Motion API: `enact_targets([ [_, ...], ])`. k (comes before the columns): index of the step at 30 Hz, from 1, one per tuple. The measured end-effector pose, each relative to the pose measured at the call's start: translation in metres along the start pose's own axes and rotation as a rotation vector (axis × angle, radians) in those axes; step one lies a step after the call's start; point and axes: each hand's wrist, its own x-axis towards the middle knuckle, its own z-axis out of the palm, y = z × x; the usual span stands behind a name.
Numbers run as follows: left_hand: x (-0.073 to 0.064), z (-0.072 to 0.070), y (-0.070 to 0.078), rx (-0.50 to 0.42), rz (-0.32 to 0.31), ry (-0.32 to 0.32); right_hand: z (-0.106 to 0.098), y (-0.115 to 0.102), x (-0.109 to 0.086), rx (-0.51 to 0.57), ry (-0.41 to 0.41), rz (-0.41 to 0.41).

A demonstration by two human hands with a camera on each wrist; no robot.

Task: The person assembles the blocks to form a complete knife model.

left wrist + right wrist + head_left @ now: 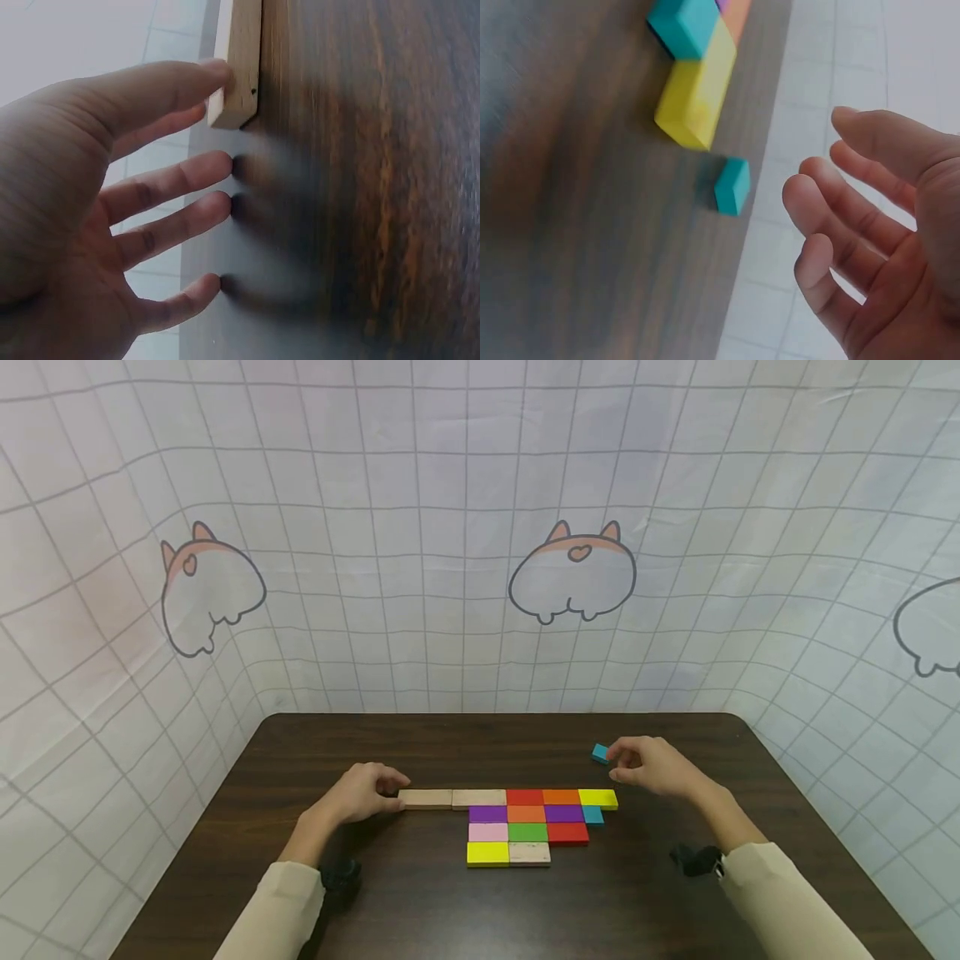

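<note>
In the head view my left hand (366, 791) is at the left end of a plain wooden block (425, 799). The left wrist view shows the thumb and index finger on either side of the end of that block (241, 71), while the other fingertips meet the dark table. My right hand (654, 766) hovers beside a small blue block (601, 753) on the far right part of the table. Seen from the right wrist, that small block (733, 186) lies apart from the loosely bent fingers of the hand (885, 240), which hold nothing.
Flat coloured blocks lie edge to edge in several rows; a yellow block (597, 799) ends the far row and another blue block (593, 815) sits below it. A second wooden block (478, 799) continues the far row. Behind the table (420, 902) hangs a white grid-patterned cloth (420, 610).
</note>
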Motion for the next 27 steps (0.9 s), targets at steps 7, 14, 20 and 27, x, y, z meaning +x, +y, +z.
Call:
enact_targets([
  [7, 0.004, 0.002, 0.012, -0.042, 0.054, -0.002, -0.013, 0.017, 0.018, 0.005, 0.053, 0.056],
  [14, 0.008, 0.006, 0.018, -0.052, 0.071, 0.002, -0.006, 0.032, 0.033, 0.043, 0.052, 0.085],
  [20, 0.011, 0.010, 0.019, -0.048, 0.043, 0.007, 0.009, 0.046, 0.046, 0.068, 0.012, 0.116],
  [27, 0.010, 0.011, 0.019, -0.045, 0.039, 0.009, 0.026, 0.059, 0.053, 0.083, 0.013, 0.126],
])
